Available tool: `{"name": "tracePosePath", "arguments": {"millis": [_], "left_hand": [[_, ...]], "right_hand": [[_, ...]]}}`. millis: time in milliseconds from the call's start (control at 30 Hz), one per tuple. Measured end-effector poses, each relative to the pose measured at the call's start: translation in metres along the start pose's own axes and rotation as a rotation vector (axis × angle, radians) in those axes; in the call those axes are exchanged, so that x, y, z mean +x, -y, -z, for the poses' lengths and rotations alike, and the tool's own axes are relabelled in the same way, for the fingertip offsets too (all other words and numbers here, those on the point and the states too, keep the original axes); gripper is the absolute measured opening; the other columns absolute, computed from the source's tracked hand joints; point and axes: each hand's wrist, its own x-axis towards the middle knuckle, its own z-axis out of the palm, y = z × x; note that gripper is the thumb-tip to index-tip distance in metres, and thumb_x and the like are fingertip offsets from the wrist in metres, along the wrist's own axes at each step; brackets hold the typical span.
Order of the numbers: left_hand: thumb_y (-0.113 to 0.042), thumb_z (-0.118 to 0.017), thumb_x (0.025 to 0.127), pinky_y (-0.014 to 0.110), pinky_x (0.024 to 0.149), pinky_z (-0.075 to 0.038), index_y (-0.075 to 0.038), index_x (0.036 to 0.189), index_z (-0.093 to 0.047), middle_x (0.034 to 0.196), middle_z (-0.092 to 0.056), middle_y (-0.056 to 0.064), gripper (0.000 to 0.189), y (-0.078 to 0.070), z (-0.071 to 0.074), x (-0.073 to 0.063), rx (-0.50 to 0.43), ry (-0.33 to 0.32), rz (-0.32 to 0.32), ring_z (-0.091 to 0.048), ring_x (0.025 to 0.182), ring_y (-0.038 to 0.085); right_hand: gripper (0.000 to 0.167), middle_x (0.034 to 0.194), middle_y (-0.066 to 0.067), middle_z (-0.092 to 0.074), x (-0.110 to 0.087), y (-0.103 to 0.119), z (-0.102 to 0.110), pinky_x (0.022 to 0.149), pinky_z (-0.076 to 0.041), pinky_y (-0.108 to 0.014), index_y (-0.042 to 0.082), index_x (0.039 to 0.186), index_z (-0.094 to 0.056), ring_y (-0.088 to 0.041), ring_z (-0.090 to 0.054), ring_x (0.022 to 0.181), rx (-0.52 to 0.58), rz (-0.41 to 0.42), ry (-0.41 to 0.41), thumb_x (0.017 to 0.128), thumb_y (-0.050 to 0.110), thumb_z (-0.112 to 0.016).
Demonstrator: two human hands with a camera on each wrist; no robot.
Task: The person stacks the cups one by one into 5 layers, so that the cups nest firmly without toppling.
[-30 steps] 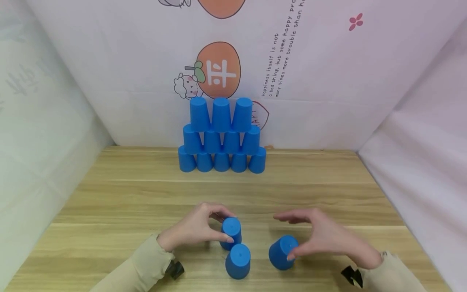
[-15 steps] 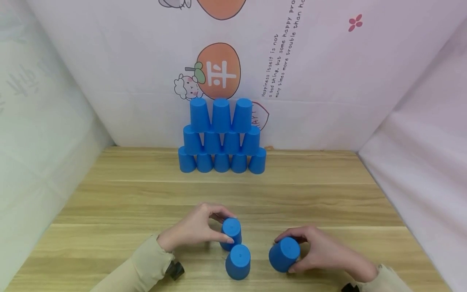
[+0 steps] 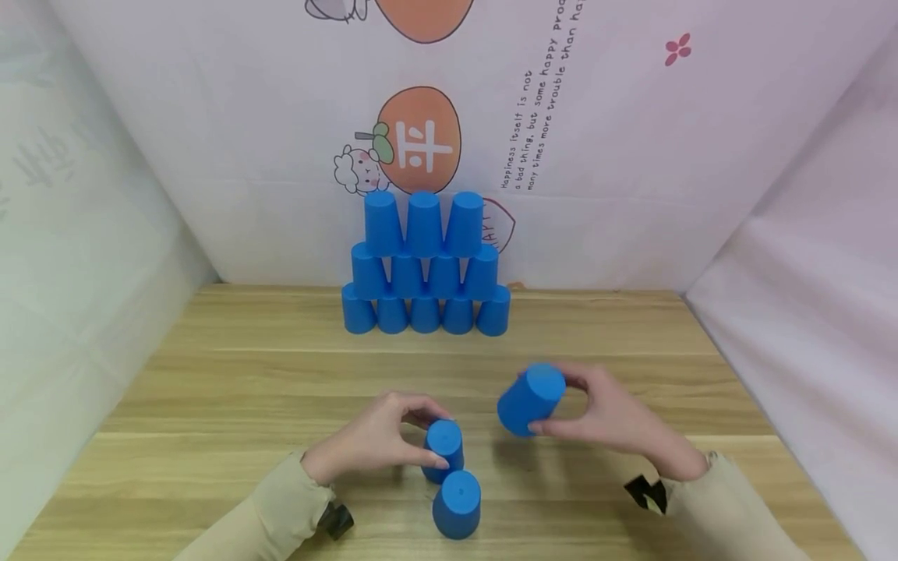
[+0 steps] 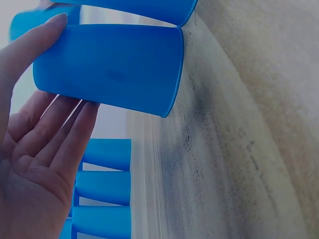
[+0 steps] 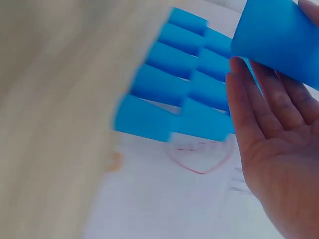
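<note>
My right hand (image 3: 613,409) grips a blue cup (image 3: 531,399) in the air, its closed end up and tilted to the right. In the right wrist view the same cup (image 5: 279,37) is held between thumb and fingers. My left hand (image 3: 382,436) holds another upside-down blue cup (image 3: 444,450) standing on the table, thumb on the near side and fingers behind; the left wrist view shows this cup (image 4: 109,67) with its rim on the wood. Just in front of it stands a third upside-down cup (image 3: 457,505), close beside it.
At the back of the wooden table (image 3: 266,374), a stack of upside-down blue cups (image 3: 424,269) rises in three rows, narrowing upward. A printed white cloth (image 3: 603,156) hangs behind it, with more cloth at both sides.
My right hand closed round the right-hand cup, then lifted it off the table, moving it away from me and slightly left. The left hand and its cup have stayed in place.
</note>
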Motion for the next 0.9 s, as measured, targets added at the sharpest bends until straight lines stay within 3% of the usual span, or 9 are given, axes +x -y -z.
{"name": "tracePosePath", "arguments": {"millis": [100, 233, 533, 733, 900], "left_hand": [[-0.035, -0.086, 0.084, 0.043, 0.095, -0.054, -0.023, 0.120, -0.070, 0.112, -0.069, -0.014, 0.041, 0.001, 0.001, 0.000, 0.000, 0.009, 0.007, -0.066, 0.104, 0.009], [-0.035, -0.086, 0.084, 0.042, 0.095, -0.053, -0.022, 0.120, -0.069, 0.112, -0.069, -0.014, 0.041, 0.001, 0.001, -0.001, 0.003, 0.014, 0.018, -0.065, 0.104, 0.008], [-0.033, -0.086, 0.085, 0.043, 0.095, -0.054, -0.023, 0.120, -0.069, 0.112, -0.070, -0.014, 0.040, 0.001, 0.002, 0.000, -0.022, 0.031, 0.015, -0.066, 0.104, 0.009], [-0.036, -0.086, 0.085, 0.041, 0.094, -0.055, -0.022, 0.121, -0.069, 0.112, -0.070, -0.014, 0.043, 0.001, 0.001, 0.001, -0.006, 0.028, 0.000, -0.066, 0.103, 0.008], [-0.037, -0.086, 0.084, 0.040, 0.094, -0.055, -0.022, 0.121, -0.069, 0.113, -0.069, -0.014, 0.043, 0.002, 0.002, 0.000, 0.006, 0.022, -0.010, -0.066, 0.104, 0.008]], "right_hand": [[0.056, 0.126, 0.002, -0.069, 0.027, 0.009, 0.010, 0.097, -0.050, -0.059, 0.009, 0.132, -0.065, -0.022, -0.064, 0.116, 0.016, 0.067, -0.067, 0.081, 0.011, -0.088], [0.056, 0.128, -0.002, -0.068, 0.065, 0.023, 0.024, 0.099, -0.049, -0.057, 0.008, 0.134, -0.064, -0.023, -0.063, 0.119, 0.022, 0.115, -0.166, 0.082, 0.007, -0.085], [0.057, 0.131, -0.001, -0.066, 0.159, 0.056, 0.055, 0.102, -0.049, -0.044, 0.013, 0.141, -0.059, -0.019, -0.062, 0.117, 0.048, 0.108, -0.338, 0.089, 0.023, -0.081], [0.070, 0.134, 0.002, -0.063, 0.209, 0.067, 0.067, 0.101, -0.050, -0.036, 0.019, 0.147, -0.050, -0.015, -0.062, 0.118, 0.041, -0.024, -0.429, 0.088, 0.041, -0.081], [0.077, 0.137, 0.003, -0.062, 0.235, 0.064, 0.067, 0.101, -0.050, -0.036, 0.022, 0.148, -0.049, -0.015, -0.061, 0.120, -0.011, -0.140, -0.426, 0.085, 0.055, -0.078]]}}
